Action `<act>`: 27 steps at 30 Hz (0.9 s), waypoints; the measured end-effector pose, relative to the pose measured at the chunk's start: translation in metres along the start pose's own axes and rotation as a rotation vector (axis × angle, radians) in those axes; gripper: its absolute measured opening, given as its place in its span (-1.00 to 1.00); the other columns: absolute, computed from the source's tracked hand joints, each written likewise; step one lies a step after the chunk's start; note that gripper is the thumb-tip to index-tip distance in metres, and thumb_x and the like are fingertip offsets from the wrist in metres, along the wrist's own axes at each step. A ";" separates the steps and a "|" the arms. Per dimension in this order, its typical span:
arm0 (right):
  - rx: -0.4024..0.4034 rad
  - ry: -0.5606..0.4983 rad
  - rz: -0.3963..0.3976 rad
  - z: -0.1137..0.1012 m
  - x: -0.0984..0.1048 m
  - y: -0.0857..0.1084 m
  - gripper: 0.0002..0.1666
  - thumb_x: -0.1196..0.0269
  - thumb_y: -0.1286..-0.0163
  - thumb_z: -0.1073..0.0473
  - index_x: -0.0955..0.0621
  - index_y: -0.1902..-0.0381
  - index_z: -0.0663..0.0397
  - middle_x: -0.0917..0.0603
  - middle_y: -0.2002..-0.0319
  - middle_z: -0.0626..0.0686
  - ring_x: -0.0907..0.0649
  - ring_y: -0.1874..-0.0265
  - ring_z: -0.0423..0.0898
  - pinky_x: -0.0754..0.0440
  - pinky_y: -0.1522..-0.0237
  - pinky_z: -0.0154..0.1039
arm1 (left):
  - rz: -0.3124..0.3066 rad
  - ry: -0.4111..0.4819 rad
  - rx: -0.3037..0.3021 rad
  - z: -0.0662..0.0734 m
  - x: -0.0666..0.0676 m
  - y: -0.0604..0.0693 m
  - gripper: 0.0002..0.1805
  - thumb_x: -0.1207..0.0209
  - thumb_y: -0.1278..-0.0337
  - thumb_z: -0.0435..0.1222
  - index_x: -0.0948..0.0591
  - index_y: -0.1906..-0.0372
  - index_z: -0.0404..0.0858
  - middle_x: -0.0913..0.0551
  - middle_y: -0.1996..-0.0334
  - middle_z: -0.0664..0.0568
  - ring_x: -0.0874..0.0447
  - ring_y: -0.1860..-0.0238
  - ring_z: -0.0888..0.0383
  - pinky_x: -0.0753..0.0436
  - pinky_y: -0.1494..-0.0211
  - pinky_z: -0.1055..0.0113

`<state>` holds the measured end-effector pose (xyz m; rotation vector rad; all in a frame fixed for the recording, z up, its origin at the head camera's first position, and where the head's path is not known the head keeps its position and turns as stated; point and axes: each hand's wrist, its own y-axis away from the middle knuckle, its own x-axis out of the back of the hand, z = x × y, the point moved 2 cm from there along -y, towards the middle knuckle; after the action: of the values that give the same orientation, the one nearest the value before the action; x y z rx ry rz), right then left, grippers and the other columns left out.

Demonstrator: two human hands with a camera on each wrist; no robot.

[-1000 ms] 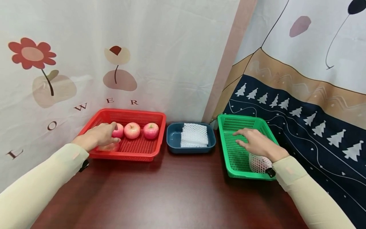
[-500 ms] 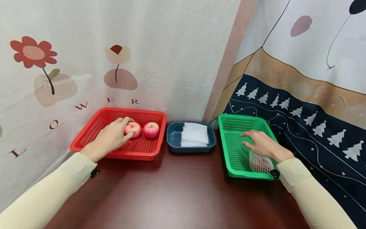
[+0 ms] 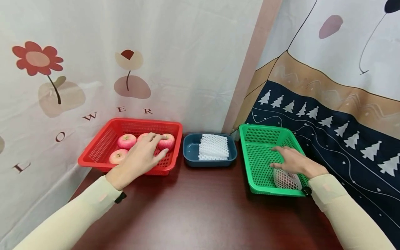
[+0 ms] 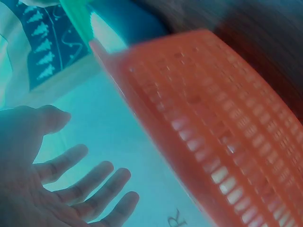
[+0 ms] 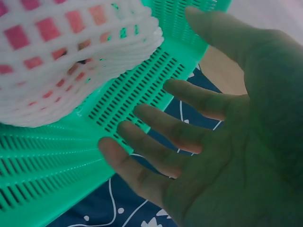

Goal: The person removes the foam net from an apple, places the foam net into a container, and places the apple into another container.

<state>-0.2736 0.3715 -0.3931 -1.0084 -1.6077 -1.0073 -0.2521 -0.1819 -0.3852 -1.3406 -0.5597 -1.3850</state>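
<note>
Over the red basket (image 3: 173,163), my left hand (image 3: 137,156) reaches with loosely bent fingers close to the rightmost apple (image 3: 168,142). Contact between them cannot be made out. Two apples show left of the hand, one behind (image 3: 126,141) and one nearer (image 3: 117,157); another apple (image 3: 142,136) is partly hidden behind it. In the left wrist view, the fingers (image 4: 75,158) are spread and hold nothing. Above the green basket (image 3: 250,173) hovers my right hand (image 3: 293,160), its fingers relaxed. Below it lies an apple in a white foam net (image 5: 71,61), apart from the fingers.
Between the baskets stands a dark blue tray (image 3: 190,157) holding flat white foam nets (image 3: 214,147). All three containers sit on a dark reddish-brown table (image 3: 200,208). A printed curtain (image 3: 193,69) hangs right behind them, and more patterned cloth borders the green basket.
My left hand has moved right across the red basket, from the left apples to the rightmost one, uncovering the left apples. My right hand has drifted slightly right over the green basket.
</note>
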 end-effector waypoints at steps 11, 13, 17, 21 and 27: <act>-0.067 -0.030 -0.141 0.009 -0.006 0.009 0.33 -0.59 -0.52 -0.30 -0.23 -0.82 0.41 -0.28 -0.66 0.76 -0.29 -0.65 0.78 -0.45 -0.56 0.70 | 0.112 0.079 -0.165 0.046 -0.023 0.001 -0.48 -0.56 -0.47 -0.08 -0.77 -0.36 -0.20 -0.73 -0.32 -0.15 -0.74 -0.25 -0.10 -0.90 -0.17 -0.04; -0.067 -0.020 -0.160 0.011 -0.006 0.010 0.34 -0.59 -0.52 -0.30 -0.23 -0.81 0.42 -0.31 -0.65 0.75 -0.30 -0.64 0.79 -0.46 -0.55 0.70 | 0.101 0.091 -0.175 0.055 -0.027 0.000 -0.46 -0.57 -0.46 -0.06 -0.77 -0.39 -0.18 -0.74 -0.34 -0.15 -0.73 -0.29 -0.09 -0.92 -0.17 -0.03; -0.064 -0.011 -0.203 0.013 -0.007 0.011 0.32 -0.60 -0.52 -0.26 -0.23 -0.81 0.42 -0.39 -0.63 0.72 -0.37 -0.62 0.77 -0.53 -0.50 0.66 | 0.066 0.099 -0.197 0.071 -0.039 0.000 -0.43 -0.55 -0.49 -0.03 -0.75 -0.43 -0.16 -0.73 -0.41 -0.18 -0.73 -0.37 -0.15 -0.86 -0.36 -0.15; -0.048 -0.022 -0.236 0.013 -0.007 0.011 0.35 -0.63 -0.49 -0.24 -0.21 -0.81 0.44 -0.50 -0.58 0.66 -0.48 -0.57 0.70 -0.72 -0.32 0.43 | 0.048 0.106 -0.226 0.086 -0.052 0.000 -0.42 -0.53 -0.52 0.00 -0.74 -0.46 -0.15 -0.72 -0.43 -0.21 -0.75 -0.37 -0.21 -0.81 -0.40 -0.20; -0.096 -0.086 -0.288 0.012 -0.009 0.013 0.37 -0.63 -0.51 -0.21 -0.14 -0.86 0.35 -0.41 -0.62 0.67 -0.75 0.29 0.18 -0.76 0.32 0.04 | 0.018 0.108 -0.264 0.109 -0.067 -0.002 -0.39 -0.47 -0.57 0.08 -0.70 -0.50 -0.10 -0.69 -0.49 -0.20 -0.75 -0.43 -0.23 -0.80 -0.44 -0.22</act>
<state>-0.2633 0.3859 -0.4022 -0.9096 -1.8261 -1.2597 -0.2239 -0.0616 -0.4176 -1.4644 -0.2993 -1.5456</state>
